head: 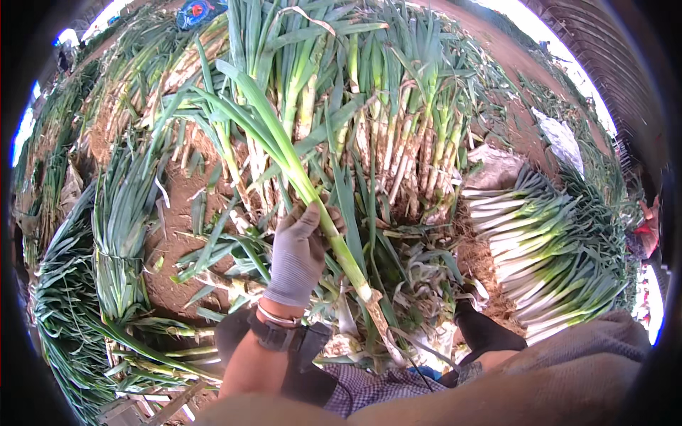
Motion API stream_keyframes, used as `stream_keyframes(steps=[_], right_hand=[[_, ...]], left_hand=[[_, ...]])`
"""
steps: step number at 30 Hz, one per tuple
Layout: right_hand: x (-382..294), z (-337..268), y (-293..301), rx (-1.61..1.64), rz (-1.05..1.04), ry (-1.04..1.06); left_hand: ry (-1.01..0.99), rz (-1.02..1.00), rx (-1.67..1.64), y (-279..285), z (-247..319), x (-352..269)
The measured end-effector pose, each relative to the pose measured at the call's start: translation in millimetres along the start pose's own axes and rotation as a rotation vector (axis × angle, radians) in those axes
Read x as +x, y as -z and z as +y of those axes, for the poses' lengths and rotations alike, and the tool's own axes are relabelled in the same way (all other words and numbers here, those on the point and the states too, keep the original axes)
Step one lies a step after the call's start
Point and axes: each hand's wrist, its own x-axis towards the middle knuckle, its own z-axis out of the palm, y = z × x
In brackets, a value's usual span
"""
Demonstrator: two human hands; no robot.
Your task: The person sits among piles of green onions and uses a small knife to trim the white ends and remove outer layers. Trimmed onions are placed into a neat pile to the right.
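Note:
My left hand (pixel 301 250), in a grey knit glove, grips a long-stemmed green onion (pixel 314 207) around its pale green middle. The onion slants across the view, its leaves up and left and its root end down towards my lap. Around its lower part hangs a brown, dry outer layer (pixel 381 319), loose at the upper edge. My right hand is out of view. Below the held onion lies a heap of stripped leaves and skins (pixel 421 287). Just beyond, a row of unpeeled green onions (pixel 399 144) with soil-stained stems stands packed upright.
Clean, white-stemmed green onions (pixel 517 250) lie stacked at right, beside a pale sack (pixel 493 165). Leafy bundles (pixel 120 234) stand at left. A white sheet (pixel 559 138) and a blue net-like item (pixel 197 13) are farther off. Part of a person in red (pixel 647 231) shows at the right rim.

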Motion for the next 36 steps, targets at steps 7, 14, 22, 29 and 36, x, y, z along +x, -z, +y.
stream_keyframes(steps=[7,14,22,29,36], right_hand=[[-2.6,-5.9,10.7,0.014,0.002,-0.005],[10.3,-1.1,-3.4,-0.031,0.018,-0.003],[31.2,-0.2,-14.3,-0.016,0.018,0.028],[5.3,-8.1,6.6,-0.016,0.017,-0.037],[28.8,-7.1,-9.7,-0.015,0.021,-0.001]], left_hand=[[-0.034,-0.007,-0.001,12.7,-5.9,4.9],[-0.024,-0.029,0.018,-4.8,-2.1,-0.4],[0.036,0.045,-0.039,-7.6,-2.1,-4.6],[-0.009,-0.050,-0.010,-6.6,-2.9,-3.3],[0.019,-0.015,-0.113,-10.0,-5.2,-3.6]])
